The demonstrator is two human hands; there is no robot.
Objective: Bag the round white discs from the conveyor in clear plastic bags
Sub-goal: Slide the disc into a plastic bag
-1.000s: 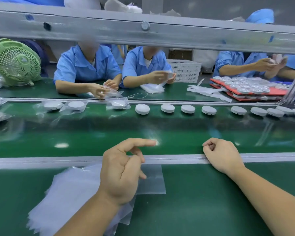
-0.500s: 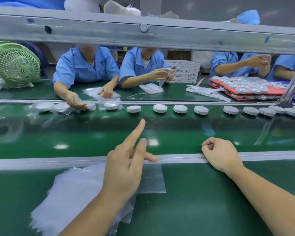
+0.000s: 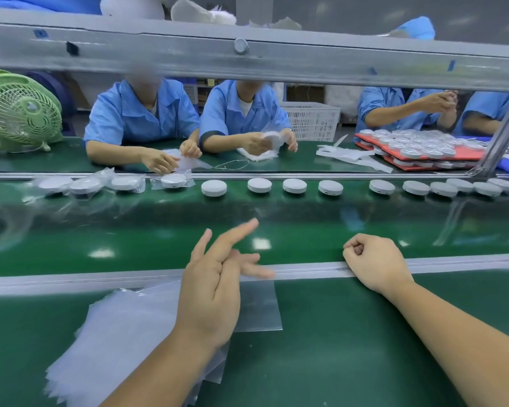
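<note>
A row of round white discs [image 3: 259, 185] lies along the far side of the green conveyor belt [image 3: 159, 230]. Further left, several discs sit inside clear bags [image 3: 173, 180]. A stack of clear plastic bags [image 3: 124, 333] lies on the near green table under my left forearm. My left hand [image 3: 215, 289] hovers above that stack and the metal rail, fingers stretched out toward the belt, holding nothing. My right hand [image 3: 373, 262] rests on the rail as a loose fist, with nothing in it.
A metal rail [image 3: 71, 284] divides my table from the belt. An overhead metal beam [image 3: 306, 60] crosses the view. Across the belt sit people in blue shirts, a green fan [image 3: 21, 110], a white basket [image 3: 312, 120] and red trays of discs [image 3: 423, 148].
My left hand opened from a curled pose and stretched its fingers forward. The discs on the belt drifted left. My right hand stayed on the rail.
</note>
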